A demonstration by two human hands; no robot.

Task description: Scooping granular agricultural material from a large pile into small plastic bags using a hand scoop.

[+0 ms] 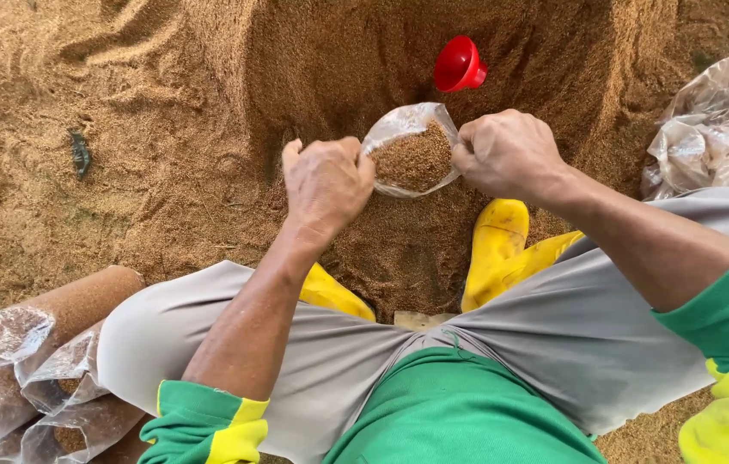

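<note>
Sawdust [167,155] covers the ground all around, brown and loose, with a dug-out dip in the middle. A person sits over this dip, looking down at both hands.

The left hand [326,182] is curled shut, pinching the left edge of a small clear bag [411,155]. The right hand [509,155] is also curled shut, pinching the right edge of the same bag. The bag hangs right between the two hands, touching both. Its mouth is held open and faces up. It is partly full of the brown sawdust.

Just past the bag, on the far side, a red funnel [459,64] lies on its side in the sawdust. It is near the right hand but not touching it.

Below the hands, two yellow boots [498,249] poke out from grey trousers [570,335]. The person wears a green top [459,412] with yellow trim on the sleeves.

At the near left, some filled clear bags [38,378] lie in a pile on the sawdust, packed into long round shapes. They are well apart from the hands. At the far right, a heap of crumpled clear plastic [716,129] sits beside the right arm.

A small dark thing [80,153] lies on the sawdust at the far left; it is too small to tell what it is
</note>
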